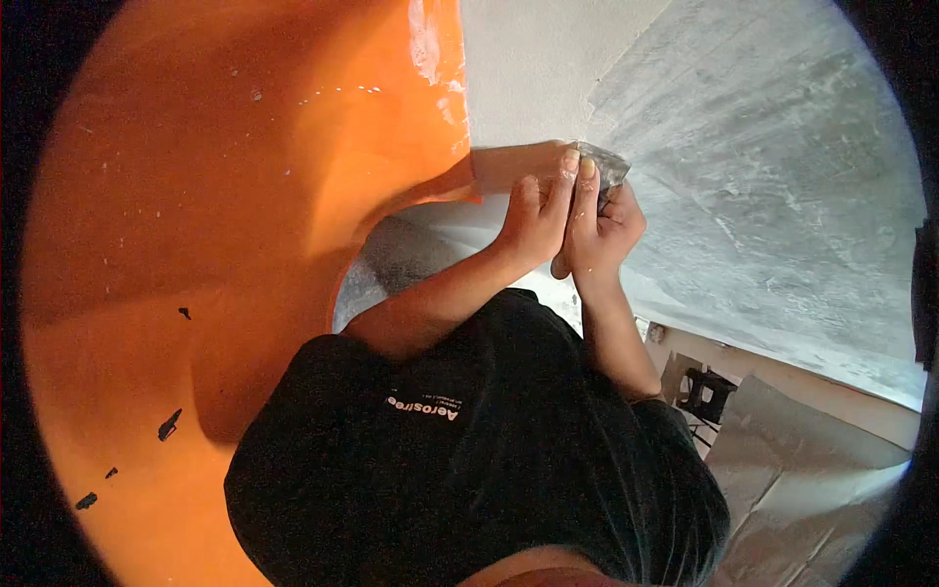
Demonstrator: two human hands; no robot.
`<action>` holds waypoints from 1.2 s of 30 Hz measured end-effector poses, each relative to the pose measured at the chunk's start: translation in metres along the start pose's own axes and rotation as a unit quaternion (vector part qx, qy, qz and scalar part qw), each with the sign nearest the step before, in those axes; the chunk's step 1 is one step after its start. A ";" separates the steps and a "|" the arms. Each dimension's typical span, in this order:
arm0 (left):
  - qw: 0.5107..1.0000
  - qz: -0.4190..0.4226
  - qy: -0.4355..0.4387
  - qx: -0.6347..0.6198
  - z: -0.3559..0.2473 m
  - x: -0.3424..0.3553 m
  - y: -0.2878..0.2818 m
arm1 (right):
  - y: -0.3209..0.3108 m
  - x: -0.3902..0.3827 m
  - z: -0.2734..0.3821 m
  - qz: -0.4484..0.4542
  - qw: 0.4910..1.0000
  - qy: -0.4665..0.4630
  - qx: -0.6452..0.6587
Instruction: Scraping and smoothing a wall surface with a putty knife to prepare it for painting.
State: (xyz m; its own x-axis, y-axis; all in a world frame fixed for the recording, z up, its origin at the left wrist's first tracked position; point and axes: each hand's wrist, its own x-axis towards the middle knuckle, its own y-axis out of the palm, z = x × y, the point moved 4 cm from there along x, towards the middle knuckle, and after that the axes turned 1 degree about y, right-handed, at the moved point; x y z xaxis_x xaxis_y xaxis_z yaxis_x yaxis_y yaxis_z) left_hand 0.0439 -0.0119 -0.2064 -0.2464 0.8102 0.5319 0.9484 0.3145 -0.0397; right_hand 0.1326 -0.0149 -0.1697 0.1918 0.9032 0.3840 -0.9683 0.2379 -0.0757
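My left hand (538, 215) and my right hand (604, 220) are close together, both gripping a metal scraper (611, 168), their thumbs pointing up side by side. The scraper's short handle shows below my fingers. Its blade is pressed near the lower edge of a pale textured strip (538, 68), where that meets a grey mottled surface (763, 166). Just left of my hands, an orange curved panel (196, 176) has a cut, arched edge and white smears along its upper right border. Part of the blade is hidden by my fingers.
The orange panel fills the left, with dark flecks low on it. Behind my arms lies a grey surface inside the arch. At lower right are a black object (709, 391), perhaps a stool or tool, and a large wrinkled grey sheet (782, 499). My dark shirt fills the bottom centre.
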 end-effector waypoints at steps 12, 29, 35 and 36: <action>1.000 0.001 -0.014 -0.012 -0.018 0.024 -0.012 | 0.011 0.012 0.017 -0.025 0.997 -0.064 -0.026; 0.989 0.038 -0.083 -0.120 -0.027 0.048 -0.021 | 0.022 0.019 0.030 -0.031 0.996 -0.069 0.041; 0.980 0.085 -0.122 -0.132 -0.027 0.050 -0.027 | 0.025 0.019 0.031 -0.049 0.996 -0.066 0.043; 0.988 0.095 -0.086 -0.083 -0.033 0.047 -0.031 | 0.023 0.017 0.030 -0.050 0.994 -0.070 0.061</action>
State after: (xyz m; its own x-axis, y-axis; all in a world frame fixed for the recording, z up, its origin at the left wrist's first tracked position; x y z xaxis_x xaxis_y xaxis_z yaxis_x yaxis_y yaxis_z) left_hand 0.0096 0.0000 -0.1528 -0.0770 0.9233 0.3764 0.9970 0.0744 0.0216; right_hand 0.1085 -0.0051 -0.1373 0.2721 0.8170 0.5084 -0.9595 0.2705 0.0788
